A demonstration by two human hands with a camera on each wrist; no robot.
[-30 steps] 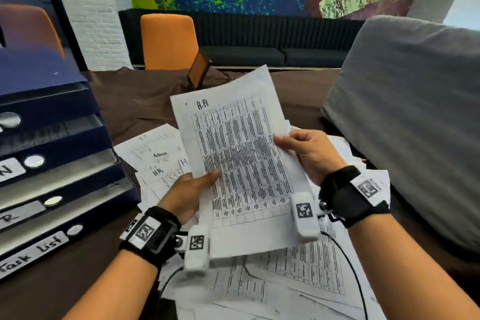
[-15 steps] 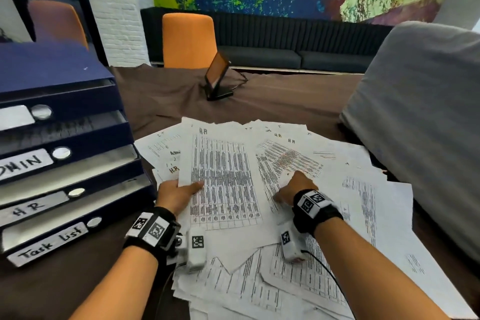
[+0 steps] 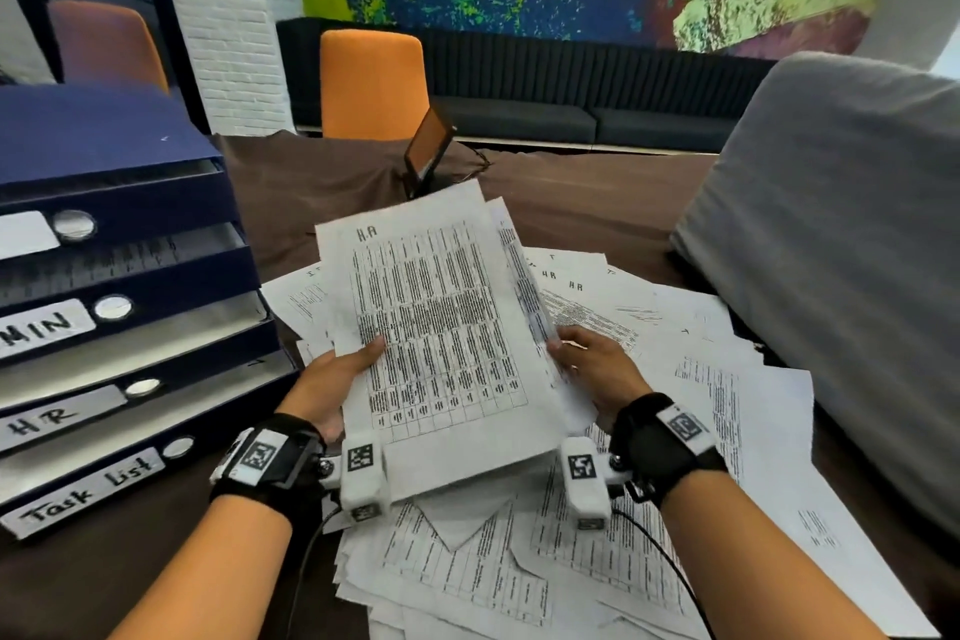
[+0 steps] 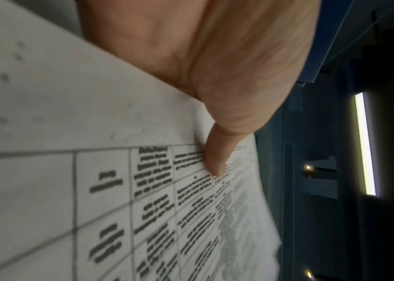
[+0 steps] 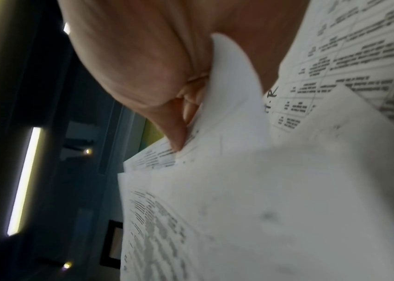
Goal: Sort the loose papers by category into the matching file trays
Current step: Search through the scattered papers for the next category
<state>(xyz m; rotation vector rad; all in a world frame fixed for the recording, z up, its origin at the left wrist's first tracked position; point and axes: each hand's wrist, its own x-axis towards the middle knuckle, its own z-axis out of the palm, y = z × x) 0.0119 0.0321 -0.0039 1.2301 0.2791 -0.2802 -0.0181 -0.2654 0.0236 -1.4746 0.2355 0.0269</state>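
— Where is the sheet relative to my hands?

— I see the H.R sheet (image 3: 441, 343) lifted off the surface (image 3: 322, 187), tilted up toward me, between both hands. My left hand (image 3: 332, 379) grips its left edge, thumb lying on the printed table; my right hand (image 3: 592, 369) pinches the right edge, with a second sheet (image 3: 524, 286) showing just behind it.

— And from the wrists?

— On the left wrist view the thumb (image 4: 217, 157) presses onto the print. On the right wrist view the thumb (image 5: 176, 131) clamps the paper's edge (image 5: 239, 171).

— The rest?

— The loose papers (image 3: 701, 379) lie spread below my hands. The file trays (image 3: 156, 327) stand just left of my left hand, with labels HR (image 3: 41, 424) and Task list (image 3: 83, 491).
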